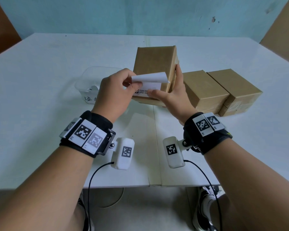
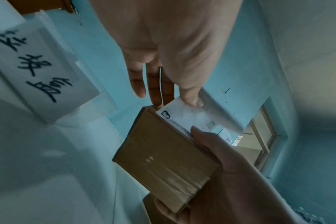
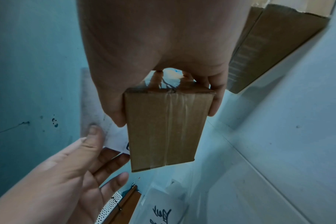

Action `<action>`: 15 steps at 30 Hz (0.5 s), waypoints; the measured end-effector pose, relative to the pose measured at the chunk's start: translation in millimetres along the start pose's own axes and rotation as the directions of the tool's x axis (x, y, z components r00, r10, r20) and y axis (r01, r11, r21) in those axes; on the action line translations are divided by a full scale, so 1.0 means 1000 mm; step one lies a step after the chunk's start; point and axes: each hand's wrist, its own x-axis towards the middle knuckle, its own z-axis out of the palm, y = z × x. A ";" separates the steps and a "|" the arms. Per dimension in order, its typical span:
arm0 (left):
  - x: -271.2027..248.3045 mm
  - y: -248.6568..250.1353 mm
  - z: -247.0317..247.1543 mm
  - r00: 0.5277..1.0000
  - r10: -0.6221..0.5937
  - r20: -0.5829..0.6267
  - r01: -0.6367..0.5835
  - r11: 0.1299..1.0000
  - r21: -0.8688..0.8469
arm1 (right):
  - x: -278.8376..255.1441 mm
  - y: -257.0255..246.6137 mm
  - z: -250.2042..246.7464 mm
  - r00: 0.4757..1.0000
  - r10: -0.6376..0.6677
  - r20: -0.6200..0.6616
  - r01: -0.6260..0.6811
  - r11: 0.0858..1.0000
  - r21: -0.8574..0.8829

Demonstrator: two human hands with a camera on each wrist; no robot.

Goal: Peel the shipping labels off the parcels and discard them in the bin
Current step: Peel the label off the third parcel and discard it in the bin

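Observation:
A brown cardboard parcel is held tilted above the white table. My right hand grips it, thumb on the front face and fingers on the right side; the right wrist view shows this grip on the parcel. A white shipping label is partly peeled from the front face, its free end curled over. My left hand pinches that free end between thumb and fingers. In the left wrist view the thumb presses on the label at the parcel edge.
A clear plastic bin with a handwritten paper sign stands on the table left of the parcel, with white paper inside. Two more brown parcels lie side by side at the right. The table's front edge is near my wrists.

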 end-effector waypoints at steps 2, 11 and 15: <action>-0.001 0.001 0.001 1.000 0.020 -0.003 -0.020 1.000 -0.014 | 0.001 0.001 0.000 1.000 -0.007 -0.010 0.007 1.000 0.007; -0.002 0.009 -0.002 0.998 -0.050 0.028 0.053 0.993 -0.109 | 0.013 0.013 0.001 0.998 0.050 -0.023 -0.051 0.998 -0.021; -0.003 0.008 -0.003 0.994 -0.059 0.091 0.072 0.987 -0.146 | 0.014 0.016 0.001 0.997 0.065 -0.033 -0.065 0.998 -0.020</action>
